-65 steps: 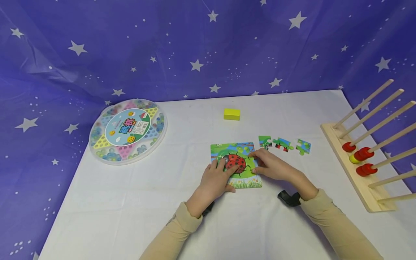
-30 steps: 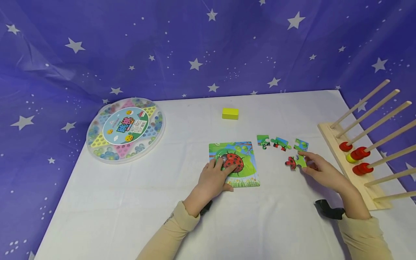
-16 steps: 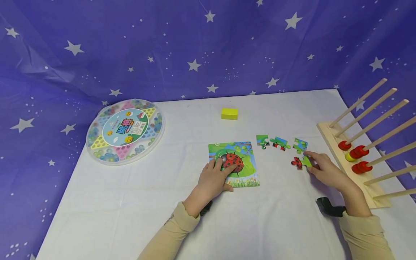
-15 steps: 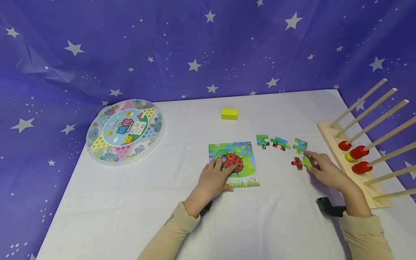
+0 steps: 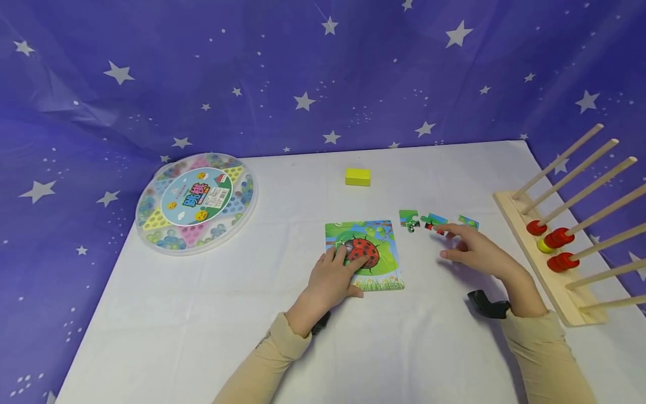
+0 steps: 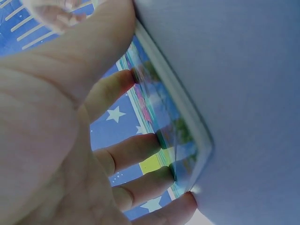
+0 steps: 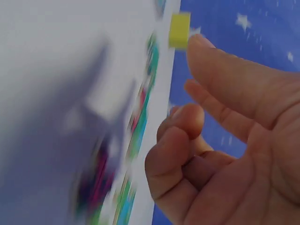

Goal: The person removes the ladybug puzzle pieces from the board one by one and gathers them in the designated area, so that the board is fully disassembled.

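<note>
A square ladybug jigsaw puzzle point(image 5: 384, 280) lies flat at the middle of the table. My left hand point(image 5: 330, 280) rests on its lower left part, fingers spread and fairly straight, with the fingertips touching it in the left wrist view. Over the loose pieces hovers my right hand point(image 5: 476, 252), thumb apart from the loosely bent fingers, gripping nothing. Beyond its fingertips are a green corner piece point(image 5: 407, 216), a blue-and-red piece point(image 5: 438, 219) and a blue-green piece point(image 5: 470, 221) partly covered. A blurred red-and-dark piece point(image 7: 96, 183) shows in the right wrist view; the hand hides it from the head view.
A yellow block point(image 5: 358, 177) stands behind the puzzle. At the back left lies a round Chinese checkers box point(image 5: 197, 203) with marbles. On the right, a wooden peg rack point(image 5: 555, 269) with tall slanting rods holds several red rings and a yellow one.
My right hand has let go of the red-and-green jigsaw piece it carried off to the right. It has since moved left towards the other pieces. The left hand stays on the puzzle.
</note>
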Motion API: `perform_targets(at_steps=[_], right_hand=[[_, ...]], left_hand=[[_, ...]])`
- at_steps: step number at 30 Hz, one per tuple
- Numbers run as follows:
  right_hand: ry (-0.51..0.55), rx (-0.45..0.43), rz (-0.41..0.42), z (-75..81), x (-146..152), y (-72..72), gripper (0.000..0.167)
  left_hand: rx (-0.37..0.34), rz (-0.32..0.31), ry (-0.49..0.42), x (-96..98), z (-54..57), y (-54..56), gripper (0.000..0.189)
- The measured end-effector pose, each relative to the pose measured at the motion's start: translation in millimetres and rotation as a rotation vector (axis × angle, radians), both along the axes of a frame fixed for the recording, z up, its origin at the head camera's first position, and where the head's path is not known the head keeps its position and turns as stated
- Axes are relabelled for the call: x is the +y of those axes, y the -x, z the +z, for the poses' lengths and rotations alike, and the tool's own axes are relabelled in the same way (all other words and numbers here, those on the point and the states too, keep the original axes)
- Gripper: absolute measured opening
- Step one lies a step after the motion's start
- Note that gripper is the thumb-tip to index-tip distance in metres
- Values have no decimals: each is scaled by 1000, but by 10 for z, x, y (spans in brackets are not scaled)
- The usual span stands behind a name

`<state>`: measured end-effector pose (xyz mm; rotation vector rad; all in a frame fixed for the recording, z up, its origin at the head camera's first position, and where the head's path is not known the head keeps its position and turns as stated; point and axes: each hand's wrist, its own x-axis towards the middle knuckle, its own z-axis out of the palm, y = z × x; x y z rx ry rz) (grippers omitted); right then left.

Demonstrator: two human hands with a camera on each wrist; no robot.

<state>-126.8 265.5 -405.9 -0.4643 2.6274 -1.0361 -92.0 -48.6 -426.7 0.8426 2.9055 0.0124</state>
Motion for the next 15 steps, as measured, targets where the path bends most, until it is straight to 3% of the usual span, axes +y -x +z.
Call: perform_targets(at_steps=[8,15], right_hand=[[91,-15,206,-56,-772,288,46],[19,-36,331,-175,-1179,349,53]], left_hand=[[-13,9,-19,-14,-13,17,72],[-33,11,-8,-11,50,17,69]])
